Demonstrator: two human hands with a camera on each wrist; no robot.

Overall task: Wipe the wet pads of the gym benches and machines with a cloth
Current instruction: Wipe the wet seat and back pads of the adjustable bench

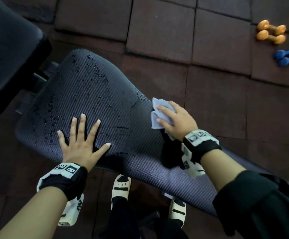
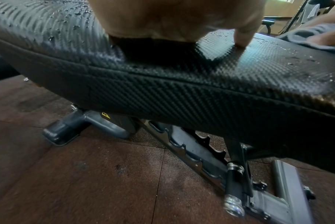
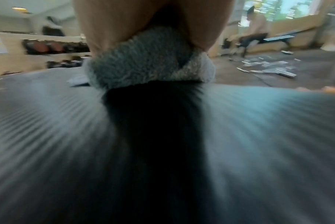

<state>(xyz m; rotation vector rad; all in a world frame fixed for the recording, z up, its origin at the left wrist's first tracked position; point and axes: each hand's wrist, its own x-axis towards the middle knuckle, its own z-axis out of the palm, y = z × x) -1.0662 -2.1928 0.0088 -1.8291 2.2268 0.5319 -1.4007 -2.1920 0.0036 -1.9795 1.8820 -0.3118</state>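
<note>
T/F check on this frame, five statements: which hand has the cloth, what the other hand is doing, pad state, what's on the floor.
1. The right hand presses a grey cloth on the bench pad. True.
2. The left hand grips a spray bottle. False: it lies flat on the pad, fingers spread, holding nothing.
3. Water droplets still cover much of the pad. True.
4. The cloth sits at the pad's far left edge. False: it is at the right edge in the head view.
5. Orange dumbbells and blue dumbbells lie on the floor. True.
</note>
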